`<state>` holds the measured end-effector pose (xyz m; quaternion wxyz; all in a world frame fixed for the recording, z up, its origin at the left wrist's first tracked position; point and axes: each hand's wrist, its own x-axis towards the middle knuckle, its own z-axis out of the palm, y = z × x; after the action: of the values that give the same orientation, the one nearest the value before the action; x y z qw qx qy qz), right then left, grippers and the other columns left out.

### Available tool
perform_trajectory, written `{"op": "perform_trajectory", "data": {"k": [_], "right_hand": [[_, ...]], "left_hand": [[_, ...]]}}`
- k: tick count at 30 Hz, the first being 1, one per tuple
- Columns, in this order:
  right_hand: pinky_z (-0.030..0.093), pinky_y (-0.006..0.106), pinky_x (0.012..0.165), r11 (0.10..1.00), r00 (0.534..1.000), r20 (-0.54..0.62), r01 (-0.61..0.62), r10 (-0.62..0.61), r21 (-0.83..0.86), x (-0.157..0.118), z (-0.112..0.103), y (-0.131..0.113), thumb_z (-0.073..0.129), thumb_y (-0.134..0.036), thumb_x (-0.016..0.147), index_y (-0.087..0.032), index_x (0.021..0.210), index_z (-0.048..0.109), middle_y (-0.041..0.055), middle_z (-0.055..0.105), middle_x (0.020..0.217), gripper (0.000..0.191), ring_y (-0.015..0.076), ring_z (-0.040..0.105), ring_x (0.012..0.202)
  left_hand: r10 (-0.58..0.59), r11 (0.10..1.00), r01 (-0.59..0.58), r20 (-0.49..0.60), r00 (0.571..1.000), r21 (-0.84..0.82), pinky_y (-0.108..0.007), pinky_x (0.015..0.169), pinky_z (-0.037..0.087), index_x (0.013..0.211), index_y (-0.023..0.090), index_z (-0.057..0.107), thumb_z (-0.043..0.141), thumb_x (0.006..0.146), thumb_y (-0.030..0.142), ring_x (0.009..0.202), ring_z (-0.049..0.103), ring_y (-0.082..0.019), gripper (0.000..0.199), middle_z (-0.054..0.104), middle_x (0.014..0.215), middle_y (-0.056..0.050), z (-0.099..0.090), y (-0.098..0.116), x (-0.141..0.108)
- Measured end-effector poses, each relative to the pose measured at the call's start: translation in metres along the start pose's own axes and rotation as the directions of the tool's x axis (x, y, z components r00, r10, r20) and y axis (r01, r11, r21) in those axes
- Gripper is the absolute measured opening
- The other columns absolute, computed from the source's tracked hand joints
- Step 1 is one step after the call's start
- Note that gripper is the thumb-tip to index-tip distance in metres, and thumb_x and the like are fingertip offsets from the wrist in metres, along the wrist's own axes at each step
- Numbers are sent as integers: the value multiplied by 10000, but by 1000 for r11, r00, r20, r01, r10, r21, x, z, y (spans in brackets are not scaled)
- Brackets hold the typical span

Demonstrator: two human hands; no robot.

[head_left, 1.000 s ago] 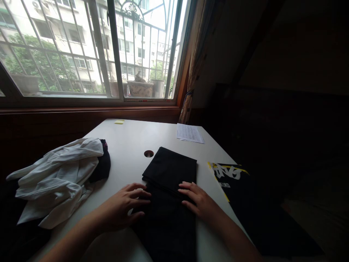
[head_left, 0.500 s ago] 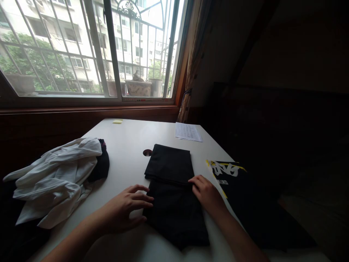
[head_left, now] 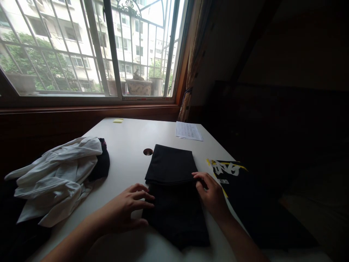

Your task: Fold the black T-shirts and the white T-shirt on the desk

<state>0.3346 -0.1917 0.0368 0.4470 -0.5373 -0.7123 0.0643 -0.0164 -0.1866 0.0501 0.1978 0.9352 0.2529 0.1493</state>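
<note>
A black garment (head_left: 177, 214) lies on the white table in front of me, its far part folded over into a squarish flap (head_left: 170, 163). What kind of garment it is, I cannot tell. My right hand (head_left: 211, 193) pinches the near right corner of that flap between thumb and fingers. At the garment's left edge rests my left hand (head_left: 131, 203), fingers spread, the fingertips on or just over the cloth below the fold.
Crumpled white cloth (head_left: 60, 171) and dark cloth (head_left: 102, 165) lie on the left. A black garment with yellow and white print (head_left: 226, 169) hangs over the right edge. Farther back are paper sheets (head_left: 189, 131), a yellow note (head_left: 118, 120) and a round table hole (head_left: 148, 152).
My right hand has shifted slightly right and up with the flap's corner. The flap's near edge now looks straighter and its right side reaches farther out. My left hand has hardly moved.
</note>
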Motion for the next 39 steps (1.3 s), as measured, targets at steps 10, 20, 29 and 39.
{"op": "perform_trajectory", "data": {"k": [10,20,29,39], "right_hand": [[499,352,798,899,927,280,-329,249,290,0,-6,-4,467,-176,828,-224,776,626,31,718,883,175,226,661,880],[524,334,760,481,784,424,-615,452,624,3,-15,-11,577,-540,921,-186,766,703,93,737,923,406,234,648,892],[538,297,679,507,720,499,-694,483,511,3,-11,-10,704,-576,825,-188,768,708,48,707,857,393,190,638,803],[538,316,764,531,773,458,-634,439,562,1,-16,-20,791,-513,769,-215,972,661,45,744,915,383,206,676,884]], "left_hand": [[5,997,-6,-15,1000,-81,-424,1029,505,1298,352,637,662,932,368,1230,523,-250,367,657,1317,-28,-1,-4,0],[-13,999,13,-4,1000,30,-442,957,544,1253,391,668,840,762,359,1168,565,-277,521,635,1330,-26,0,0,-3],[-65,994,83,-240,969,69,-389,893,562,1149,280,655,626,944,263,1019,641,-223,208,661,1155,-68,5,-7,-1],[-158,981,186,-359,920,46,-421,952,565,1427,322,464,623,883,145,1109,630,-238,593,550,1324,-93,31,-35,3]]}}
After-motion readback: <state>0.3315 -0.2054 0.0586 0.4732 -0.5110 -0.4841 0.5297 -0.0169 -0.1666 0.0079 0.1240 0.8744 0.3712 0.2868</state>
